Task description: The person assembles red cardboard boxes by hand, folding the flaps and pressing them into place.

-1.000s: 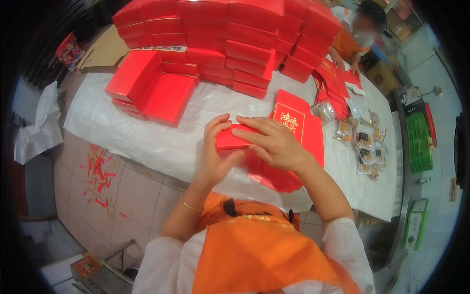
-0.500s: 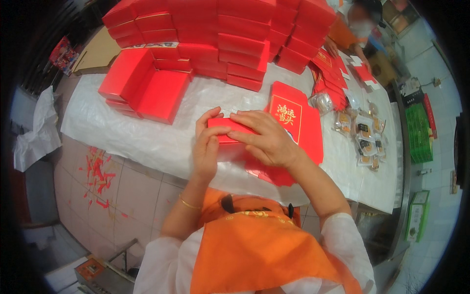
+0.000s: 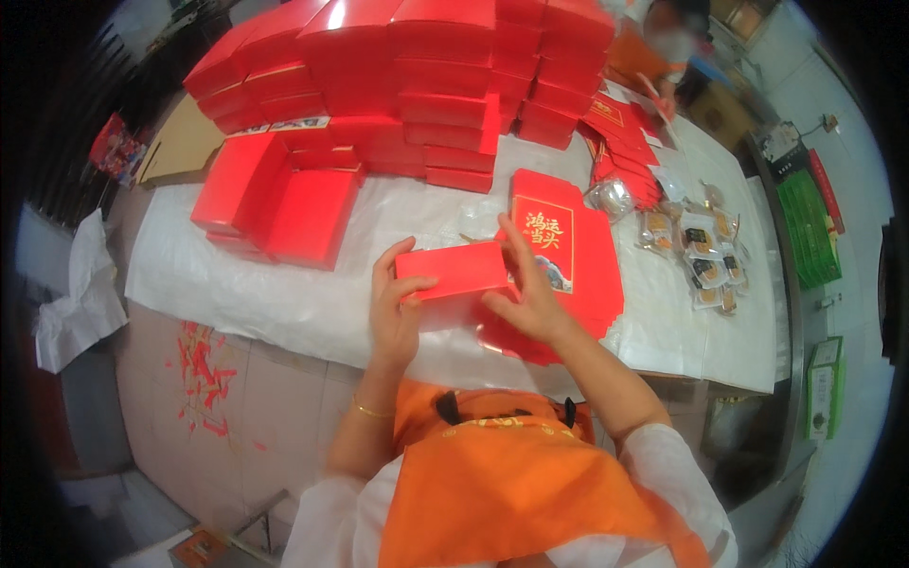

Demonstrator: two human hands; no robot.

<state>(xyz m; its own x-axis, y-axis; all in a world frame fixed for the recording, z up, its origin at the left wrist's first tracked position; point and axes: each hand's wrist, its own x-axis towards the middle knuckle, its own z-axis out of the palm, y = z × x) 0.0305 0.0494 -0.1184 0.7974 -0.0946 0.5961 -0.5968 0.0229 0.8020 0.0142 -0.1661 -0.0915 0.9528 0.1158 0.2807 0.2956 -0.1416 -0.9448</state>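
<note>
A closed red gift box point(image 3: 454, 268) sits between my hands above the near edge of the covered table. My left hand point(image 3: 391, 308) grips its left end, with the thumb over the top and the fingers round the far side. Around the right end is my right hand point(image 3: 532, 295), thumb against the front and fingers reaching along the end and back. Just right of the box, flat red carton blanks point(image 3: 592, 256) with gold lettering lie on the table, partly covered by my right hand.
Red boxes point(image 3: 350, 71) form a tall stack at the back; more boxes point(image 3: 312, 213) stand at left. Small wrapped pastries point(image 3: 703, 244) lie at right, near fanned red packaging point(image 3: 620, 142). Another person point(image 3: 644, 57) works at the far right. Red scraps point(image 3: 204, 379) litter the floor.
My right hand has slid off the box's top to its right end, uncovering the top. My left hand stays on the left end. The other person's hands have shifted.
</note>
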